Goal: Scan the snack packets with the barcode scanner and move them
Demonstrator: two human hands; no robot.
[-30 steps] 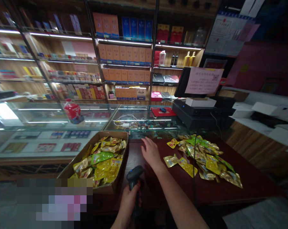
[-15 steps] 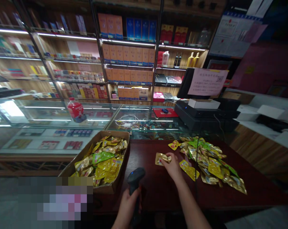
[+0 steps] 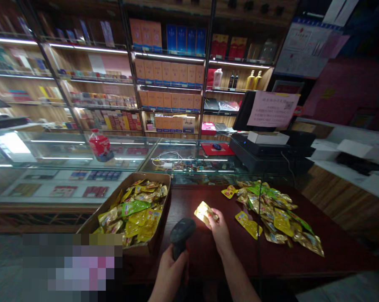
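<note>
My left hand (image 3: pixel 171 268) is wrapped round the handle of a dark barcode scanner (image 3: pixel 182 230), its head tilted toward the right. Between the thumb and fingers of my right hand (image 3: pixel 220 230) is a gold snack packet (image 3: pixel 203 212), held just above the dark red table (image 3: pixel 183 201) and brightly lit by the scanner's light. To the right lies a loose pile of gold, yellow and green packets (image 3: pixel 282 220), with one yellow packet (image 3: pixel 248 224) at its near left side. A cardboard box (image 3: pixel 151 243) full of similar packets stands left of the scanner.
Behind the table runs a glass display counter (image 3: pixel 139 144) bearing a red jug (image 3: pixel 99 144), a white cable (image 3: pixel 167 159) and a mouse (image 3: pixel 217 146) on a red mat. A monitor (image 3: pixel 244 111) stands at the right. A thin dark cable (image 3: pixel 259 260) hangs before the packet pile.
My right hand has brought the gold packet left and a little down, closer to the scanner. The scanner has shifted slightly right, and its light now falls on the packet.
</note>
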